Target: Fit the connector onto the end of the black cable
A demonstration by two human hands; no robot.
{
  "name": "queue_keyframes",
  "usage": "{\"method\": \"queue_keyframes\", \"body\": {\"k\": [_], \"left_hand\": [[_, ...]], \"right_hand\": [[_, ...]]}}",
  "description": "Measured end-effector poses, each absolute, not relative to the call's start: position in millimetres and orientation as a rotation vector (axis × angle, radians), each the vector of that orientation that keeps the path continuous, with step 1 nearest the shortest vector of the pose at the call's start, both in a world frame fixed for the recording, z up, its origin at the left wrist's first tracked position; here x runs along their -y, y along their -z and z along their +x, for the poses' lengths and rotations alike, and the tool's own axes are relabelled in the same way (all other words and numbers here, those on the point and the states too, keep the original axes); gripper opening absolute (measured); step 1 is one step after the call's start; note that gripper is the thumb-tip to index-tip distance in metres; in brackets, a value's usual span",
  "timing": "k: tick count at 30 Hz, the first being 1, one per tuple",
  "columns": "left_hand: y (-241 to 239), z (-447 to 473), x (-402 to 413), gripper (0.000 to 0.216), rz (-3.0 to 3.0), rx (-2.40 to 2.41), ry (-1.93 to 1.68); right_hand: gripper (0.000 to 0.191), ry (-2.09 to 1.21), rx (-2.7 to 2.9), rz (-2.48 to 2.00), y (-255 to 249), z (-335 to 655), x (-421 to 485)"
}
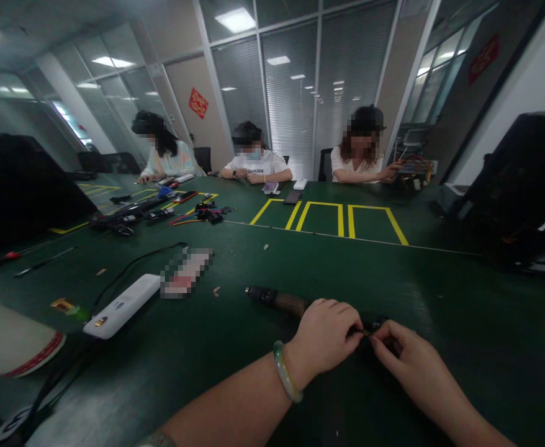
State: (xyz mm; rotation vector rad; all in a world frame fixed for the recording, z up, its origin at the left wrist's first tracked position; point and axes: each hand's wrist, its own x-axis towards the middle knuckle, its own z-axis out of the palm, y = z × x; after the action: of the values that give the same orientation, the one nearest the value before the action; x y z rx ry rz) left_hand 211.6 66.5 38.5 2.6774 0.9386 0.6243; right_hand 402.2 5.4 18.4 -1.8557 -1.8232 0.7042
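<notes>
My left hand (331, 329), with a jade-coloured bangle at the wrist, is closed in a pinch. Facing it, my right hand (407, 354) also pinches, its fingertips almost meeting the left ones. Between the two sits a tiny dark piece with a yellowish spot, too small to name. Behind and under my left hand lies a dark, cylindrical tool (284, 302) resembling an electric screwdriver, its tip pointing left. The hand hides part of its body, and a dark part shows beyond the fingers.
Left of my hands lie a white power bank (123, 307), a green-handled screwdriver (70, 308) and a pale container (12, 335). Wire bundles (207, 212) are farther back. Black equipment (528, 192) stands at right. Several people sit across the green table (235, 379), marked with yellow tape (321, 203).
</notes>
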Motion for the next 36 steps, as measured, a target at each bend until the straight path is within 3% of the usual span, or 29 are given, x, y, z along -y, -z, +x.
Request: {"method": "queue_keyframes", "body": {"k": [36], "left_hand": [[-38, 212, -67, 0.009, 2.651, -0.927, -0.654]], "right_hand": [[0.021, -0.687, 1.860, -1.877, -26, 399, -5]]}}
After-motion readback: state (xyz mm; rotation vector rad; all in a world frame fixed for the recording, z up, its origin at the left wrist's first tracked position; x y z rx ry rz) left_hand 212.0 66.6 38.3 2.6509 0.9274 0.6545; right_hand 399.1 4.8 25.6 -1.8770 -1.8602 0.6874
